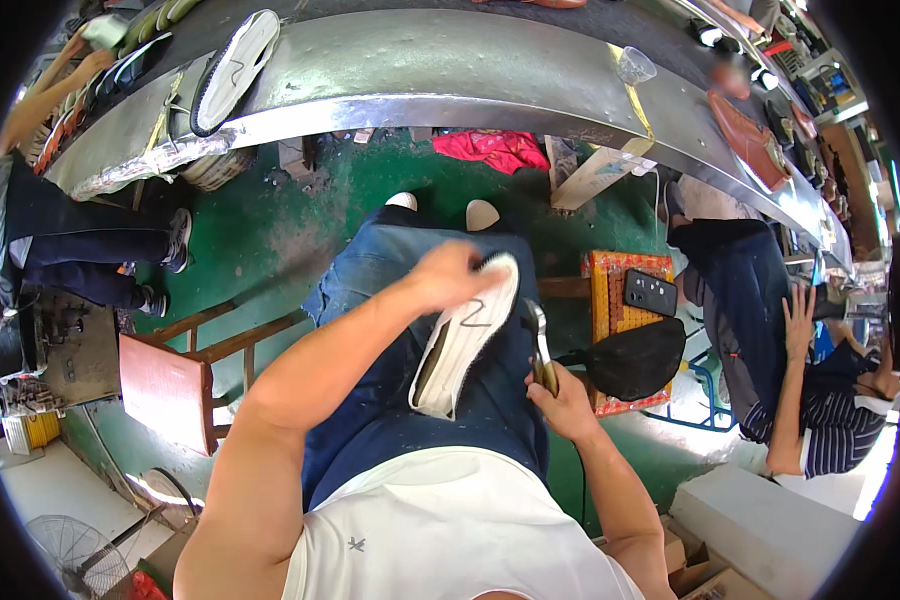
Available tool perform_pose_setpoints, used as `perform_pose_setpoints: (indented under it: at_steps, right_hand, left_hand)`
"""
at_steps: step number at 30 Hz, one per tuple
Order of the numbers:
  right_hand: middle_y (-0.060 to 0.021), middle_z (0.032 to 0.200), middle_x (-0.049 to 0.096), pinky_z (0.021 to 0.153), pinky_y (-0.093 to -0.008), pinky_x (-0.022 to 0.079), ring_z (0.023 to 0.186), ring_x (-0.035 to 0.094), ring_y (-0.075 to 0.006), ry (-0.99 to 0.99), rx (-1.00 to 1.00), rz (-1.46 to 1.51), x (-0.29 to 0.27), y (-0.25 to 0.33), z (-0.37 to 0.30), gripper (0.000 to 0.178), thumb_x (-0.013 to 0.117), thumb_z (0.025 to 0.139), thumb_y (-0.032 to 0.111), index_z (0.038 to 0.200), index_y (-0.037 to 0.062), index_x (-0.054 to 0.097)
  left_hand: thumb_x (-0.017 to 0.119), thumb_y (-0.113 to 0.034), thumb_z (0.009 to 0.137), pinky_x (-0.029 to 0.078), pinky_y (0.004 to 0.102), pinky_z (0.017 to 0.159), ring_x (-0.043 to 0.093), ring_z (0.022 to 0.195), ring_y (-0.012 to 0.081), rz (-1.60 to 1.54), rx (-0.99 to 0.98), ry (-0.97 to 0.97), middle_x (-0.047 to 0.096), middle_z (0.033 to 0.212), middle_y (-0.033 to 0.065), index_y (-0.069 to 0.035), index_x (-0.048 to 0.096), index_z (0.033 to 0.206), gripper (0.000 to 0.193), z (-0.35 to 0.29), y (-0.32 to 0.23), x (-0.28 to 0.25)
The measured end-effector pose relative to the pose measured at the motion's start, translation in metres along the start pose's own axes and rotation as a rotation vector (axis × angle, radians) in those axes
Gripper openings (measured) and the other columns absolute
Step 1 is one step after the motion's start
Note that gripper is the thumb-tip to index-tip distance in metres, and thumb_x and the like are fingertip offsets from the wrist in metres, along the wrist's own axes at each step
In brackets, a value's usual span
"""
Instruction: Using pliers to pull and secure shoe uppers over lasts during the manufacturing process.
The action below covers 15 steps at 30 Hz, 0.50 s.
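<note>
A white shoe (468, 340) lies sole up across my jeans-covered thighs, with a dark squiggle on its pale bottom and a dark edge at the toe. My left hand (448, 276) is closed at the toe end, somewhat blurred, its fingertips partly hidden against the rim. My right hand (562, 400) grips a hand tool with a curved silver metal end (539, 335), apart from the shoe and just right of it. The exact kind of tool is not plain. Another white shoe (235, 75) stands tilted on the metal bench ahead.
The metal bench (450, 75) curves across the front, with a brown shoe (745, 140) at right. A stool (610, 275) right of me bears a phone (650, 292) and a black cloth item (638, 360). At left is a wooden stool (167, 390). People sit or stand both sides.
</note>
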State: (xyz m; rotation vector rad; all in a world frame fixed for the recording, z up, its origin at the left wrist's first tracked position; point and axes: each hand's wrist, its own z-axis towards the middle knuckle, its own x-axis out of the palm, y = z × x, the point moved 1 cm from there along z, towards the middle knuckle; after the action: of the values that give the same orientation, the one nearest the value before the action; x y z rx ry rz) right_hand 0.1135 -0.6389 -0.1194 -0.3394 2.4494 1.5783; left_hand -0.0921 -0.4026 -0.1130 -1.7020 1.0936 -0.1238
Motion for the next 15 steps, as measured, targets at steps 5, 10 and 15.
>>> perform_pose_setpoints:
  at_steps: [5, 10, 15]
  right_hand:
    - [-0.018, 0.101, 0.07, 0.084, -0.04, 0.053, 0.093, 0.069, -0.0348, 0.229, 0.024, -0.268, -0.007, 0.05, -0.001, 0.037, 0.064, 0.094, 0.015, 0.13, 0.0048, 0.059]
    - [-0.027, 0.115, 0.067, 0.094, -0.048, 0.05, 0.106, 0.065, -0.0439, 0.174, -0.302, -0.416, -0.006, 0.048, 0.013, 0.048, 0.064, 0.094, 0.017, 0.138, -0.0013, 0.053]
    - [-0.0283, 0.106, 0.067, 0.091, -0.0503, 0.05, 0.104, 0.064, -0.0458, 0.606, 0.13, -0.577, -0.032, 0.129, 0.044, 0.035, 0.061, 0.096, 0.025, 0.117, -0.0033, 0.06]
  left_hand:
    - [0.071, -0.02, 0.093, 0.054, 0.0317, 0.089, 0.071, 0.098, 0.0183, -0.038, 0.047, -0.12, 0.074, 0.109, 0.0161, -0.001, 0.063, 0.134, 0.046, -0.088, 0.054, 0.036]
    - [0.061, -0.015, 0.098, 0.057, 0.0346, 0.074, 0.075, 0.082, 0.0278, -0.009, 0.164, -0.341, 0.073, 0.093, 0.0218, 0.0, 0.072, 0.116, 0.025, -0.102, 0.033, 0.044]
    - [0.063, -0.013, 0.096, 0.056, 0.0387, 0.069, 0.071, 0.077, 0.0366, 0.195, 0.439, -0.425, 0.069, 0.084, 0.0217, 0.001, 0.071, 0.098, 0.016, -0.105, 0.026, 0.052]
